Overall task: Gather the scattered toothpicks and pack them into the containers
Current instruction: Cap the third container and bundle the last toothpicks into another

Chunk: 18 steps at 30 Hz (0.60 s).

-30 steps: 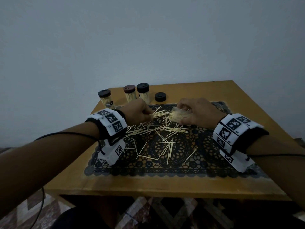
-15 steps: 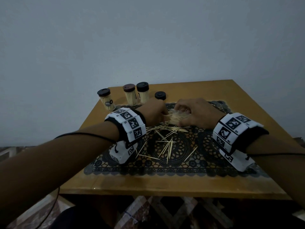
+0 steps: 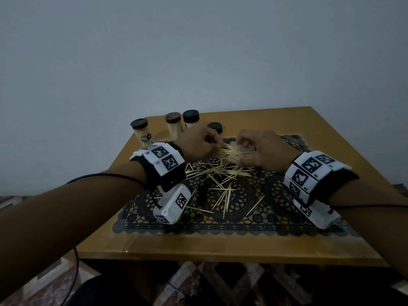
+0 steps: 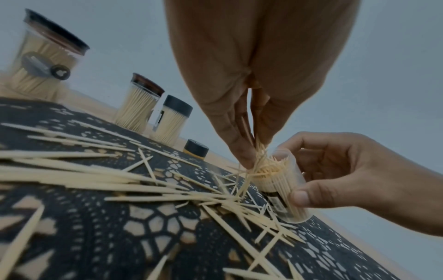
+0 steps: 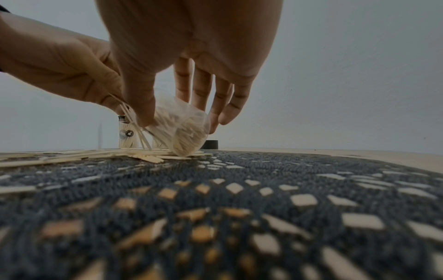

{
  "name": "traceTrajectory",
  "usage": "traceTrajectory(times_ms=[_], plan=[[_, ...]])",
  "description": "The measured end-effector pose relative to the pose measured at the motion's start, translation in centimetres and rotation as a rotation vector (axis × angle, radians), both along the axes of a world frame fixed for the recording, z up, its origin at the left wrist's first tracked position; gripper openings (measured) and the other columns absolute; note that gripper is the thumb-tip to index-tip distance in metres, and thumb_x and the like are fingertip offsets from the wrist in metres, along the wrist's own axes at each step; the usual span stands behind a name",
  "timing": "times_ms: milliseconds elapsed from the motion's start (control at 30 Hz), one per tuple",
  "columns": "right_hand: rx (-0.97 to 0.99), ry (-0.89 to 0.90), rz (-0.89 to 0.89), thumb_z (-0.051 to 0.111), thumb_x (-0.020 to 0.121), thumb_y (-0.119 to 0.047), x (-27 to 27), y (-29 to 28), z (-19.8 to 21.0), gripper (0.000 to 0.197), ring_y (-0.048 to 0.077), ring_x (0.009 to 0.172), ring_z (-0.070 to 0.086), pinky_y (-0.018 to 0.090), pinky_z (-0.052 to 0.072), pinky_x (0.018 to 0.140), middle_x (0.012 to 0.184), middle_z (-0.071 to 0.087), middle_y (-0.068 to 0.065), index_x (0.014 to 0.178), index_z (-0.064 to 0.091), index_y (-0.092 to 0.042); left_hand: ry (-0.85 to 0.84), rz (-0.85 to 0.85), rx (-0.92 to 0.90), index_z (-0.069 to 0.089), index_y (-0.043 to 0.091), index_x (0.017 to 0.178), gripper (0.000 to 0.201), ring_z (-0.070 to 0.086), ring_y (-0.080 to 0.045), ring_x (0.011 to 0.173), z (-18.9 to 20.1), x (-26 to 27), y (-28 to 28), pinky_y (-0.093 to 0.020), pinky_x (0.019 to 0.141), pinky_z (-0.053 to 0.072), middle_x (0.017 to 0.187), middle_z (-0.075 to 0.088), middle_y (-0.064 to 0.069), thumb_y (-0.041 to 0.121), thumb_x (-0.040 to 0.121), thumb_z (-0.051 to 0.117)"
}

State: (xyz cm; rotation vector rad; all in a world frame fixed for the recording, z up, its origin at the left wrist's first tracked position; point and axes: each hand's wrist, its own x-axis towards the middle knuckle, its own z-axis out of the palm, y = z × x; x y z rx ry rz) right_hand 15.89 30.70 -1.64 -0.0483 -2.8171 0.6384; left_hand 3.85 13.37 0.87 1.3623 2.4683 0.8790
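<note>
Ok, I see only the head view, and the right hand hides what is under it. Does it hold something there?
Observer: Yes. In the left wrist view the right hand holds a clear container. It has no cap and is tilted, with its mouth toward the left hand.
Operator: And the left hand, does it hold toothpicks?
Observer: Its fingers pinch a small bundle of toothpicks right at the container's mouth.
Operator: Is the container lifted from the mat?
Observer: No. In the right wrist view its bottom edge seems to rest on loose toothpicks lying on the mat.
</note>
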Motion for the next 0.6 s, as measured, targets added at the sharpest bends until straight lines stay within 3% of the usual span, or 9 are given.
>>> traceTrajectory(times_ms=[100, 200, 367, 500, 600], plan=[[-0.006, 0.002, 0.005, 0.085, 0.070, -0.029, 0.0, -0.1, -0.1, 0.048, 0.017, 0.092, 0.063, 0.038, 0.055, 0.080, 0.106, 0.068, 0.003, 0.110, 0.063, -0.015, -0.050, 0.017, 0.038, 0.073, 0.007, 0.091, 0.007, 0.060, 0.004, 0.056, -0.4, 0.2, -0.2, -0.014, 0.056, 0.048, 0.074, 0.070, 0.001, 0.009, 0.086, 0.068], [-0.016, 0.008, 0.016, 0.085, 0.070, -0.027, 0.1, -0.2, 0.0, 0.047, 0.015, 0.090, 0.062, 0.034, 0.055, 0.078, 0.104, 0.067, 0.002, 0.110, 0.063, -0.015, -0.113, 0.042, 0.111, 0.069, 0.001, 0.090, 0.010, 0.067, -0.006, 0.063, -0.9, 0.6, 0.0, -0.020, 0.060, 0.053, 0.079, 0.073, -0.007, 0.005, 0.081, 0.073], [-0.031, 0.017, 0.022, 0.085, 0.069, -0.027, 0.0, -0.1, -0.2, 0.047, 0.015, 0.091, 0.063, 0.034, 0.056, 0.079, 0.103, 0.067, 0.001, 0.109, 0.064, -0.015, -0.078, 0.083, 0.164, 0.069, 0.004, 0.077, 0.012, 0.066, -0.007, 0.059, -1.7, 1.0, 0.3, -0.019, 0.055, 0.051, 0.071, 0.072, -0.005, 0.012, 0.079, 0.077], [-0.041, 0.023, 0.000, 0.085, 0.070, -0.026, 0.1, 0.0, -0.1, 0.048, 0.016, 0.090, 0.062, 0.030, 0.054, 0.077, 0.104, 0.066, 0.002, 0.111, 0.062, -0.015, -0.055, 0.105, 0.223, 0.073, 0.011, 0.079, 0.007, 0.069, -0.018, 0.074, -1.6, 0.3, 0.0, -0.036, 0.072, 0.059, 0.077, 0.073, -0.004, 0.015, 0.084, 0.072], [-0.046, 0.030, -0.029, 0.084, 0.071, -0.025, 0.0, 0.0, 0.0, 0.051, 0.015, 0.086, 0.060, 0.026, 0.049, 0.072, 0.101, 0.063, 0.000, 0.114, 0.059, -0.014, 0.017, 0.162, 0.237, 0.069, 0.014, 0.084, 0.005, 0.066, -0.019, 0.077, -1.3, -0.1, -0.4, -0.037, 0.074, 0.056, 0.083, 0.071, -0.005, 0.010, 0.086, 0.067]])
